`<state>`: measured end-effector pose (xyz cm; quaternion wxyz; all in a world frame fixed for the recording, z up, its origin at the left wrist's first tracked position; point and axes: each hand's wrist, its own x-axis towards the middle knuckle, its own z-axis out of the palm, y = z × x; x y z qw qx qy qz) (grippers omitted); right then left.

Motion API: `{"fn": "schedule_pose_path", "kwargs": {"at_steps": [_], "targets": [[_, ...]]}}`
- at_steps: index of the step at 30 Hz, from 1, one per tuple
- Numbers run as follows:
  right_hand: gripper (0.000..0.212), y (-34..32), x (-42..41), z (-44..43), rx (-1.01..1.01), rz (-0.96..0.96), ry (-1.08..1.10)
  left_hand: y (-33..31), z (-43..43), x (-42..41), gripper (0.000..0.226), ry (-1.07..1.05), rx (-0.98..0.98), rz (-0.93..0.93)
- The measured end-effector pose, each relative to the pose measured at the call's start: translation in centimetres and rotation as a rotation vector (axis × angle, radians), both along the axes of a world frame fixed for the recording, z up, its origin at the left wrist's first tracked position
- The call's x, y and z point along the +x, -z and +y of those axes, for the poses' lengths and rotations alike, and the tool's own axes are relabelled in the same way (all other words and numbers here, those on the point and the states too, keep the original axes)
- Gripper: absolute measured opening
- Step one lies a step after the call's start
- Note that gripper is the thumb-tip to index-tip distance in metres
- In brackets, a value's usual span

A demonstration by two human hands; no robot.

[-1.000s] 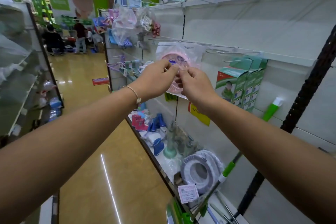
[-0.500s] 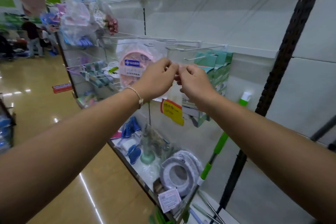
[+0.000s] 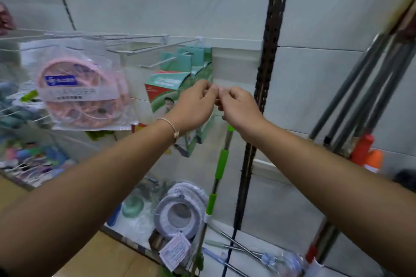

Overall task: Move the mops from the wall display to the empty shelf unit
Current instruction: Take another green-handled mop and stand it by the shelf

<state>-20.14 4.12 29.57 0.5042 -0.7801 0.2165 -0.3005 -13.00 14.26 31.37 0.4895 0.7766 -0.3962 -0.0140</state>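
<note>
Both hands, left hand (image 3: 194, 105) and right hand (image 3: 238, 108), now being held at frame centre, above green-handled mop (image 3: 221, 162); pink hanger pack (image 3: 83, 90) being left behind at left. Fingertips pinched together, touching; what is held cannot be told.

Two hands, left (image 3: 194, 105) and right (image 3: 239, 108), one green-handled mop (image 3: 221, 161), one pink hanger pack (image 3: 84, 87), several grey mop poles (image 3: 364, 96)

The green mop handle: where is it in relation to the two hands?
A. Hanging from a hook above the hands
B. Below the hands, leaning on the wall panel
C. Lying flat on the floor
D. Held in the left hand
B: the mop handle runs down from under the right hand, and the left hand does not touch it.
</note>
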Motion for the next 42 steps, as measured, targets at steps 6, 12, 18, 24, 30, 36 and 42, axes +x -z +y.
{"fn": "schedule_pose_path", "kwargs": {"at_steps": [6,12,18,24,30,36,42], "targets": [[0.033,3.7,1.4,-2.6,0.020,0.063,0.169,4.0,-4.3,3.0,0.022,0.153,0.033,0.084],[0.032,10.7,3.2,-4.1,0.096,0.148,0.352,10.9,-7.6,5.1,0.023,0.249,0.140,0.136],[0.035,16.9,5.2,-4.7,0.199,0.191,0.422,16.7,-8.9,7.9,0.031,0.230,0.187,0.183],[0.034,21.1,7.3,-5.6,0.196,0.233,0.421,21.3,-10.4,10.0,0.040,0.225,0.208,0.238],[0.032,25.0,8.8,-7.3,0.194,0.288,0.424,26.3,-11.4,11.4,0.048,0.208,0.221,0.350],[0.038,27.8,10.7,-8.2,0.276,0.279,0.421,28.6,-12.6,12.3,0.047,0.199,0.170,0.458],[0.052,28.3,12.0,-8.7,0.333,0.287,0.370,28.9,-14.5,12.4,0.047,0.241,0.109,0.588]]}}
